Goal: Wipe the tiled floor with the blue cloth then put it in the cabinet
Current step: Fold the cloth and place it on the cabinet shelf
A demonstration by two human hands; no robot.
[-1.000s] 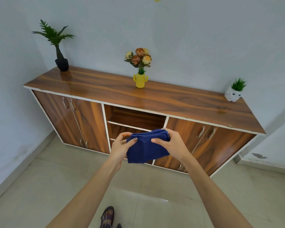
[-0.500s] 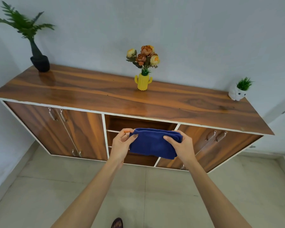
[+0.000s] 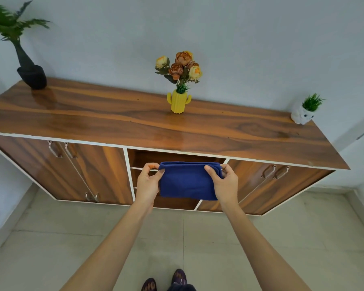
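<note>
Folded blue cloth [image 3: 187,181] held level in mid-air, directly in front of the open middle section of the wooden cabinet [image 3: 177,127]. Left hand [image 3: 148,184] pinching the cloth's left end, right hand [image 3: 225,185] pinching its right end, thumbs on top. Long side running left to right, parallel to the cabinet front and about as wide as the opening. Shelf [image 3: 142,169] just behind the cloth. Likely next: straight forward onto that shelf, both hands equally near. Tiled floor [image 3: 219,238] below.

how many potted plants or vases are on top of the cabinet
3: a black vase with green fronds at the left end, a yellow cactus vase of flowers mid-back, a white pot at the right end.
</note>
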